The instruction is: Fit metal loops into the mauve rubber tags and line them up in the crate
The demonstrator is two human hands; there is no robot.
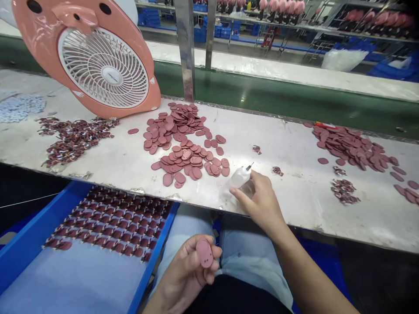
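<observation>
Above my lap, my left hand [188,268] pinches a pinkish-brown oval piece [204,253] between thumb and fingers; small dark dots show near its lower end. My right hand [262,198] is at the front part of the table, its thumb and fingers around a translucent white bottle [240,177] with a thin dark needle tip. The bottle leans, its tip pointing up and to the right. Just left of the bottle lies a heap of similar oval pieces [186,159].
A pink fan [111,76] stands at the table's back left, beside a pile of small dark parts [73,137]. More ovals [353,146] lie at the right, near small clusters [344,191]. A blue tray [32,231] holding rows of assembled pieces is at lower left.
</observation>
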